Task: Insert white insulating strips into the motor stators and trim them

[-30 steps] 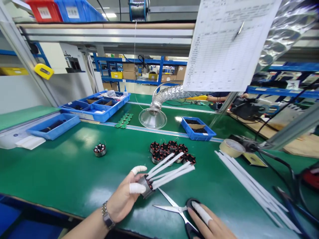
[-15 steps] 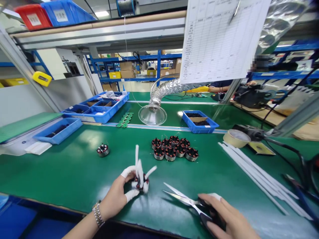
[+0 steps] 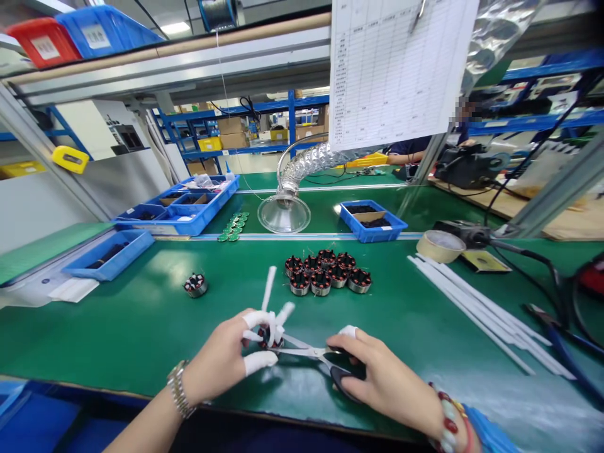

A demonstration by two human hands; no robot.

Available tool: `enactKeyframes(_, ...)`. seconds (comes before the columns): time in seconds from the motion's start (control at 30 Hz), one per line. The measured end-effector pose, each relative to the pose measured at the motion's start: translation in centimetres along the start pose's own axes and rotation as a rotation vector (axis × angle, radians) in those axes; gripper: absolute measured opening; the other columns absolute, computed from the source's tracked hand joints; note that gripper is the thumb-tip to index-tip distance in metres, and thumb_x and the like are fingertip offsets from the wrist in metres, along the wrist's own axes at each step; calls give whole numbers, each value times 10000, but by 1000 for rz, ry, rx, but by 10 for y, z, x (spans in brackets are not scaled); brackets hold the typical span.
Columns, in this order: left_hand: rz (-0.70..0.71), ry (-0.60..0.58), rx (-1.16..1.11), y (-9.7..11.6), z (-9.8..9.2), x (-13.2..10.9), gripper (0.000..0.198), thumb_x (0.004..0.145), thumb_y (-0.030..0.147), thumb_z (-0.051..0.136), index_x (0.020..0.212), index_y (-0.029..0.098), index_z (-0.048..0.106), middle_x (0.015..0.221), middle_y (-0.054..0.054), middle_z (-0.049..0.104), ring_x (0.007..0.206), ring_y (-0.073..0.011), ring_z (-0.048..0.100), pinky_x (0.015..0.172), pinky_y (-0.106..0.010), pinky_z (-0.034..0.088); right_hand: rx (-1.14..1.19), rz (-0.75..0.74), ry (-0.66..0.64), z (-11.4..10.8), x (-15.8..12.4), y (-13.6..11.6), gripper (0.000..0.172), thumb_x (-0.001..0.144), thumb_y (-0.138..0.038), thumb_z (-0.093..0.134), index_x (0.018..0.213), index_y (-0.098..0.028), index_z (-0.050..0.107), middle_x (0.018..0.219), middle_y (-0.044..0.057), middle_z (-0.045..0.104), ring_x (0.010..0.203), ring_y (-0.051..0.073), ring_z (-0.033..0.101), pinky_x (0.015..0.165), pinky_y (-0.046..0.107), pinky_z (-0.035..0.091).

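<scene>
My left hand (image 3: 221, 358), with white finger cots, is shut on a small wound motor stator (image 3: 270, 338) with white sleeves sticking up from it. My right hand (image 3: 382, 377) holds black-handled scissors (image 3: 342, 368), and their steel blades reach the stator, close by the sleeves. The stator's lower side is hidden by my fingers. Beyond my hands, several similar stators (image 3: 325, 275) stand grouped on the green bench mat (image 3: 141, 333), and one more stator (image 3: 195, 285) stands alone to the left.
Long white tubes (image 3: 476, 314) and a tape roll (image 3: 441, 246) lie on the right, near blue-handled pliers (image 3: 554, 343). Blue trays (image 3: 372, 220) and green circuit boards (image 3: 234, 226) sit along the back, by a fume hood (image 3: 284, 214). A co-worker's arm (image 3: 410, 151) shows beyond.
My right hand has lifted the scissors off the mat and brought the blades left to the stator. My left hand has closed further around the stator, and the view has tilted slightly.
</scene>
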State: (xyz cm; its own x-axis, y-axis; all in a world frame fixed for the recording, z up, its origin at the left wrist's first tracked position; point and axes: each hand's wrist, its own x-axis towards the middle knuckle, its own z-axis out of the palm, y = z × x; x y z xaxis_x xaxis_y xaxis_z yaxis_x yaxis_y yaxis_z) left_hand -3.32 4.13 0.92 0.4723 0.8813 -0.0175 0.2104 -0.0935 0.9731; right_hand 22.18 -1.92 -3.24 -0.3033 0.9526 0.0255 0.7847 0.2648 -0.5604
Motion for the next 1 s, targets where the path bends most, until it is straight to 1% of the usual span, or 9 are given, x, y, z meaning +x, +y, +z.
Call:
enactKeyframes(0.07,81,-89,277,2,6,12,125,626,220,670,750,228,668,780,-17,623,730,-184,531,719,-275,398,-23,-25,-15,0,8,-1,401,669,-144,540,1065,-210,550,852,25,564,706,137,541,680,264,449)
enactKeyframes(0.13,112,-132,389,2,7,22,64,668,224,628,724,220,660,722,-5,611,663,-157,516,655,-251,389,-58,-52,-33,-1,13,-2,375,681,-152,538,1051,-210,555,844,24,566,686,130,536,660,251,443)
enactKeyframes(0.27,75,-235,368,2,1,37,66,690,237,609,704,189,652,635,4,608,574,-133,516,565,-231,384,-98,-95,-68,-5,16,-4,334,698,-167,537,1026,-223,566,866,20,594,743,142,558,675,238,433)
enactKeyframes(0.4,26,-319,287,3,-4,43,136,713,287,591,766,167,628,668,-20,639,592,-151,573,565,-245,432,-171,-142,-83,-10,19,-9,346,721,-168,516,1057,-232,561,901,30,609,788,175,574,703,274,420)
enactKeyframes(0.5,10,-342,236,2,-5,43,152,723,298,579,774,160,620,663,-27,639,584,-151,578,560,-253,451,-222,-177,-89,-12,23,-11,343,730,-172,516,1064,-237,562,910,32,612,791,183,579,691,275,412)
enactKeyframes(0.73,0,-321,149,2,-2,41,111,708,258,603,726,160,652,664,-29,641,600,-154,570,590,-260,440,-308,-211,-96,-5,26,-11,309,784,-148,476,1067,-238,561,858,28,617,740,171,583,617,260,390)
enactKeyframes(0.83,-13,-288,85,4,-13,35,119,701,258,619,686,153,672,671,-35,641,602,-151,561,588,-249,427,-323,-205,-83,-5,21,-6,291,797,-156,458,1057,-242,559,840,25,615,729,166,580,611,260,389)
enactKeyframes(0.93,-21,-107,-19,1,-40,30,179,758,294,552,762,160,670,738,-32,637,615,-131,543,554,-219,401,-299,-143,-50,-8,7,-4,301,771,-160,473,1052,-240,547,850,27,612,743,168,582,642,270,407)
enactKeyframes(1.0,-12,48,-113,-5,-56,32,188,792,290,492,823,183,644,838,-23,645,745,-138,561,638,-213,411,-254,-94,-55,-7,-5,-7,321,736,-159,499,1038,-257,546,879,22,612,773,172,583,680,282,418)
